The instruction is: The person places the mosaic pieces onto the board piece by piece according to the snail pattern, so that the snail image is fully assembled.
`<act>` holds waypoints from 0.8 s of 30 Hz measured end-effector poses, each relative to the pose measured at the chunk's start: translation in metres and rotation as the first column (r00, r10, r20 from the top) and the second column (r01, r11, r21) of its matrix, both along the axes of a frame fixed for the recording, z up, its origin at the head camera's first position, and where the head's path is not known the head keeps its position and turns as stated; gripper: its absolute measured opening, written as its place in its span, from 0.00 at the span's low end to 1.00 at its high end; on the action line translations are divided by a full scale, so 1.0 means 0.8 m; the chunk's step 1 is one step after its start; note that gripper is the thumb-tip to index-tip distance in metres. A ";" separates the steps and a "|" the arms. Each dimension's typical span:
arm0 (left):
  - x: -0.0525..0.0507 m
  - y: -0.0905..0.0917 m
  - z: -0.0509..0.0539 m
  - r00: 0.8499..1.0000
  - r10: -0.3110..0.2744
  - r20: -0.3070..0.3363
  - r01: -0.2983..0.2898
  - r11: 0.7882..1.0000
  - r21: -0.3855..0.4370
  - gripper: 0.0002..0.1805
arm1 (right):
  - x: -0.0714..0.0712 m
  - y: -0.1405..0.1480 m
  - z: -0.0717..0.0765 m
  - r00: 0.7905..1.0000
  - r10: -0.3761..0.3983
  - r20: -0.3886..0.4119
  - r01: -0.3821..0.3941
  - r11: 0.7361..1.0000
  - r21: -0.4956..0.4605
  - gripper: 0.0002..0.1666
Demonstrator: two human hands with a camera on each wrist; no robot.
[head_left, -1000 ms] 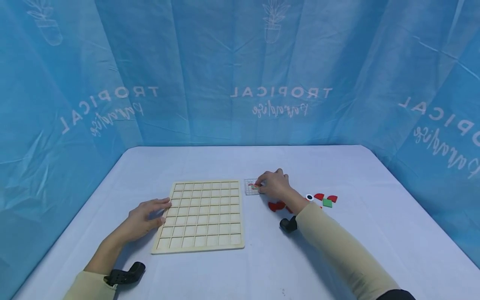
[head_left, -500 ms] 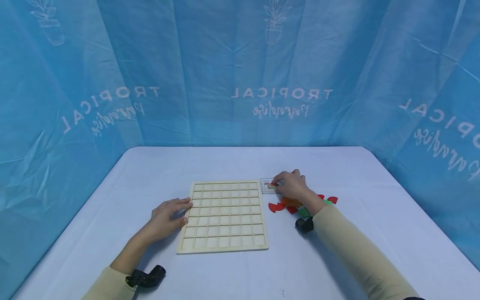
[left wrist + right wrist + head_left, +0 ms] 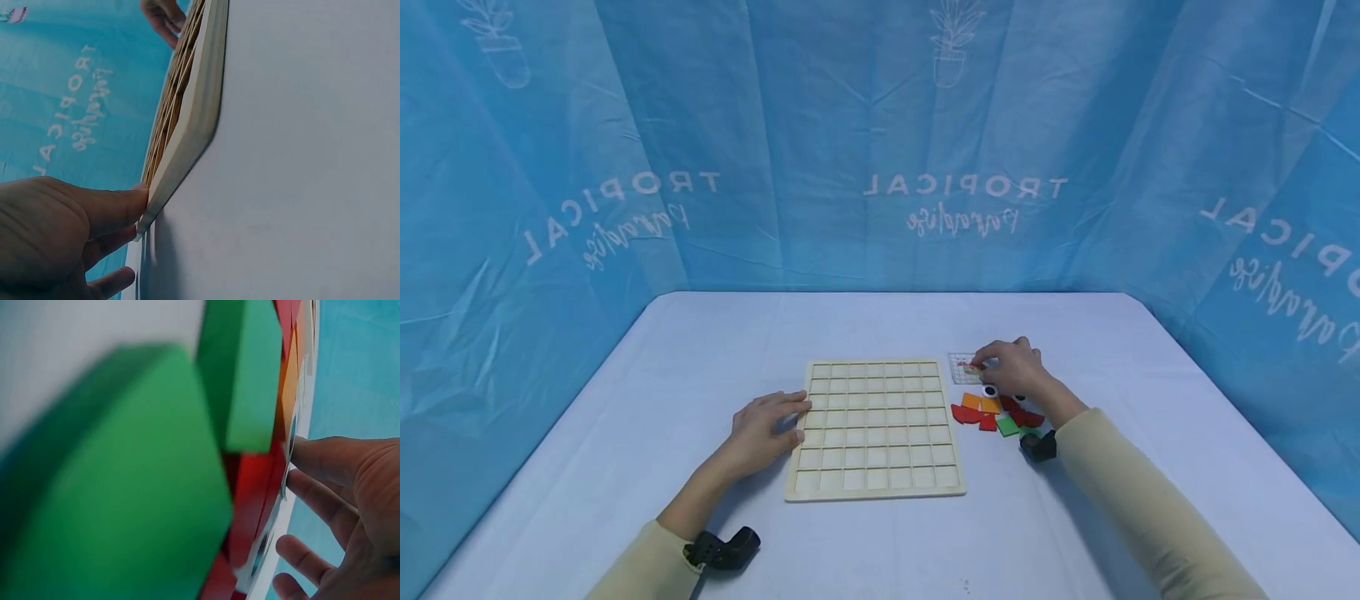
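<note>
I'm reading the board (image 3: 876,433) as light, stiff, best taken by its edges, lying flat on the table (image 3: 865,546), left hand (image 3: 758,435) touching its left edge, fingers spread, right hand (image 3: 1015,368) keeping finger and thumb close at the card (image 3: 961,370), pinch unclear.

Blue fabric (image 3: 820,100) (its white lettering (image 3: 966,185) reads backwards) hangs behind and beside the white table (image 3: 700,350).
</note>
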State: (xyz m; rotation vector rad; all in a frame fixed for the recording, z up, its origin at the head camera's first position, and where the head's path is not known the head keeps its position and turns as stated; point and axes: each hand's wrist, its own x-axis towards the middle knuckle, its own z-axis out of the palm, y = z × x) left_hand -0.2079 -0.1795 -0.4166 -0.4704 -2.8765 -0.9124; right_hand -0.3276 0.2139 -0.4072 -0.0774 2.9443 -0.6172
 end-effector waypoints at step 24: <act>-0.008 0.022 0.005 0.999 0.004 0.036 -0.002 0.998 -0.069 0.24 | 0.008 0.017 0.012 0.999 -0.033 -0.009 0.033 0.997 -0.072 0.23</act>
